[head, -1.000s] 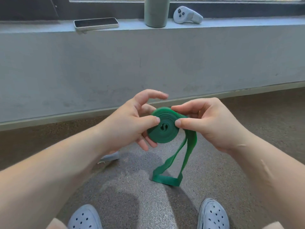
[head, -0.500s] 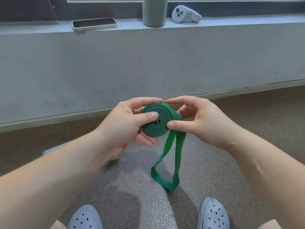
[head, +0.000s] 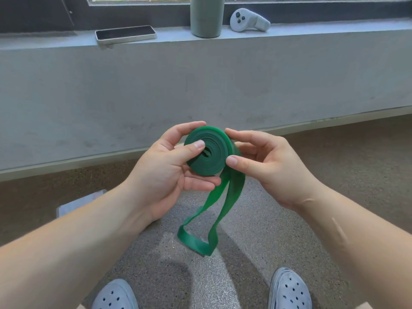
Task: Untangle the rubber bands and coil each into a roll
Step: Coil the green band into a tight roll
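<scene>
A green rubber band (head: 214,159) is partly wound into a flat roll held in front of me above the floor. My left hand (head: 169,172) grips the roll, thumb on its face near the centre hole and fingers curled behind and under it. My right hand (head: 267,166) pinches the roll's right edge between thumb and forefinger. The unwound part of the band hangs down from the roll as a loose double strip ending in a loop (head: 196,243) above the floor.
The speckled floor (head: 289,230) lies below, with my two grey clogs (head: 289,291) at the bottom edge. A pale flat object (head: 78,204) shows behind my left forearm. On the concrete ledge stand a phone (head: 126,34), a green tumbler (head: 206,16) and a white controller (head: 248,20).
The roll has turned between my hands and taken up more band. The hanging loop is shorter and has swung slightly left.
</scene>
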Motion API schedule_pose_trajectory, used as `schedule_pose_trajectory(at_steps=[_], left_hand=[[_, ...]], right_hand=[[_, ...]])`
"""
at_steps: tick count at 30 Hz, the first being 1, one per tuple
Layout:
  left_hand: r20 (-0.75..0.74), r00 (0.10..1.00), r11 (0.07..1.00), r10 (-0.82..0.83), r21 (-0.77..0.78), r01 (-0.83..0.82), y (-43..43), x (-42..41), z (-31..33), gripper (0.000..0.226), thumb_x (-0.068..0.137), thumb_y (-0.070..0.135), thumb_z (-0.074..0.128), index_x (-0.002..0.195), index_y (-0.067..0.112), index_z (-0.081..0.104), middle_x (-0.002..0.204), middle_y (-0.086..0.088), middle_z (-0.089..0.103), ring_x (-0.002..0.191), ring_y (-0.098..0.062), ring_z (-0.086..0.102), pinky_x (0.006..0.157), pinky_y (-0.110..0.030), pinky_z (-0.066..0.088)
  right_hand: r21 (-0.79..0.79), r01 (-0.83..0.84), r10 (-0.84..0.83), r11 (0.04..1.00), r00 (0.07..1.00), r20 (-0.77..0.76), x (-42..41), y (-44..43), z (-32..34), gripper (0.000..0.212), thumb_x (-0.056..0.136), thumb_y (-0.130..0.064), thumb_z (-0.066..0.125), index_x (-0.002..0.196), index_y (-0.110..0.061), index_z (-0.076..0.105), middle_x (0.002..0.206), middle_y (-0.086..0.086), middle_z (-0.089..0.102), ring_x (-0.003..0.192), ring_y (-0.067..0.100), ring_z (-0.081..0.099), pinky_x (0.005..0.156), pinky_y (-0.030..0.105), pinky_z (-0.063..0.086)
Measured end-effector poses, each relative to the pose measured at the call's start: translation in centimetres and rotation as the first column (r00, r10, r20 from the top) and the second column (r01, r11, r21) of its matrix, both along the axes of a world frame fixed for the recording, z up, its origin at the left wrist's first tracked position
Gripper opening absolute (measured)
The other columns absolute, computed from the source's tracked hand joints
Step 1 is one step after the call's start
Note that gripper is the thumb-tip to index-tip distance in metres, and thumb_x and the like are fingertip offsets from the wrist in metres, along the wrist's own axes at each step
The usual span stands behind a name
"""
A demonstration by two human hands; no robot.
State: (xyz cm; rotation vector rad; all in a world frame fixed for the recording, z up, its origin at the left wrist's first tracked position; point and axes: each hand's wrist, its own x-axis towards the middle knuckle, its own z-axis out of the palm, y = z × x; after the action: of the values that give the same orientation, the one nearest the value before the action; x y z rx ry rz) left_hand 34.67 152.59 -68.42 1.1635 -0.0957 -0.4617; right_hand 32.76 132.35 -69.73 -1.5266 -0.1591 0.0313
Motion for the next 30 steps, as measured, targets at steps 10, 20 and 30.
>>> schedule_pose_trajectory(at_steps=[10, 20, 30], left_hand=[[0.054, 0.999, 1.000, 0.005, -0.025, -0.004, -0.2, 0.0, 0.4, 0.034, 0.087, 0.015, 0.060, 0.118, 0.026, 0.063, 0.103, -0.014, 0.073, 0.061, -0.038, 0.072, 0.052, -0.038, 0.060], [0.090, 0.992, 0.986, 0.087, 0.136, -0.099, -0.4, 0.1, 0.1, 0.029, 0.096, 0.007, 0.061, 0.117, 0.025, 0.070, 0.099, -0.008, 0.074, 0.059, -0.040, 0.069, 0.046, -0.035, 0.059], [-0.019, 0.985, 0.982, 0.174, -0.073, -0.175, -1.2, -0.2, 0.4, 0.025, 0.098, 0.009, 0.055, 0.113, 0.028, 0.062, 0.095, -0.010, 0.076, 0.064, -0.038, 0.072, 0.053, -0.038, 0.060]], right_hand=[[-0.027, 0.070, -0.069, 0.997, 0.997, 0.042, 0.4, -0.3, 0.2, 0.045, 0.081, -0.012, 0.074, 0.126, -0.013, 0.066, 0.108, 0.026, 0.069, 0.094, 0.030, 0.069, 0.084, 0.039, 0.057], [-0.229, 0.248, -0.214, 0.941, 0.963, 0.167, 0.6, -0.4, 1.1, 0.017, 0.070, -0.007, 0.064, 0.081, -0.011, 0.076, 0.069, 0.015, 0.073, 0.058, 0.035, 0.069, 0.062, 0.061, 0.057], [-0.030, 0.282, -0.273, 0.959, 0.946, 0.174, -0.7, 2.3, -1.3, 0.013, 0.080, -0.014, 0.078, 0.092, -0.015, 0.073, 0.092, 0.007, 0.078, 0.087, 0.027, 0.075, 0.085, 0.054, 0.058]])
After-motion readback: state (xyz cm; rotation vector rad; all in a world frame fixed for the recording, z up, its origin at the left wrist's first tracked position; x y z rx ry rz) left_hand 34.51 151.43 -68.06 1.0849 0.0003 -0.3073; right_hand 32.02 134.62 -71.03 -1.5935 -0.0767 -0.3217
